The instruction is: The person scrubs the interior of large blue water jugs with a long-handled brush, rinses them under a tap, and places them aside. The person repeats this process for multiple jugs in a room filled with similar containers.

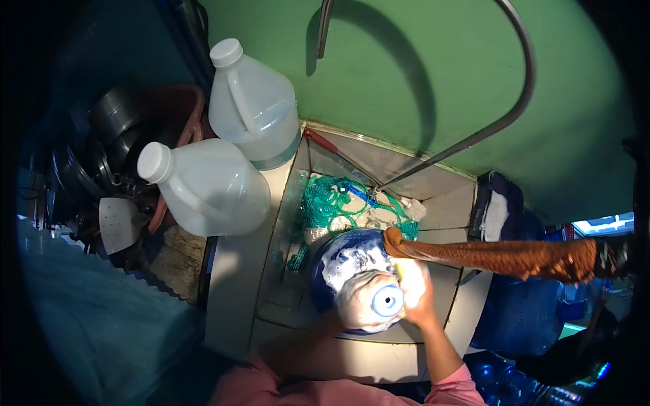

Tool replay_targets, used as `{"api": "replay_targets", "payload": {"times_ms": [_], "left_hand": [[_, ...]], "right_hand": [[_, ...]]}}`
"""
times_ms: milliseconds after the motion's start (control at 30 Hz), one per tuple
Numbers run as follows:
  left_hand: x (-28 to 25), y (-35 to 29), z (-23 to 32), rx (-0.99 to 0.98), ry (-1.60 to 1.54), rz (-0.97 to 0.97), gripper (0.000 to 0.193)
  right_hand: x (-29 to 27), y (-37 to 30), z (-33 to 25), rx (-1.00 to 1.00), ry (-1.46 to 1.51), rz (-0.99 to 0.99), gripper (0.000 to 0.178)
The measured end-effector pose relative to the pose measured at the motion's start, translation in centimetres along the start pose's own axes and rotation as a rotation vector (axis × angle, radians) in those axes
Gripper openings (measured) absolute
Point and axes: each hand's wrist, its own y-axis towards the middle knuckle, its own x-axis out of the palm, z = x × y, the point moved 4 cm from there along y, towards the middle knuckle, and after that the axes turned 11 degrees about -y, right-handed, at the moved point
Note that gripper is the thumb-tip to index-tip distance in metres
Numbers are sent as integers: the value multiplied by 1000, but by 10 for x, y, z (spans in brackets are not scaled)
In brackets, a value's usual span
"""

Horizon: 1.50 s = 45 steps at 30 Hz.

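Note:
A large round blue water jug stands in front of me in the tiled basin. White suds cover much of its shoulder. Its pale, foamy neck points up, ringed in blue and white with a dark centre. My right hand, bleached by strong light, presses against the right side of the neck. A yellow sponge-like pad shows at its fingers. My left forearm reaches to the jug's left side in shadow; the fingers of that hand cannot be made out.
Two translucent white jugs stand on the left ledge. Green netting lies in the basin, below a bent metal pipe. An orange-brown cloth-like strip juts in from the right. Pots crowd the far left; a blue container stands right.

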Motion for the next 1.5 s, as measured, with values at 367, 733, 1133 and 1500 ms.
{"api": "replay_targets", "payload": {"times_ms": [367,733,1133,1500], "left_hand": [[-13,19,9,108,105,430,61],[-26,32,17,180,174,546,49],[15,15,4,118,297,527,47],[-65,-16,136,-62,-321,877,32]], "right_hand": [[60,8,102,843,1631,-356,47],[143,-27,125,1152,1366,-277,48],[11,-52,-28,216,-317,404,51],[-23,-67,18,639,1038,306,36]]}}
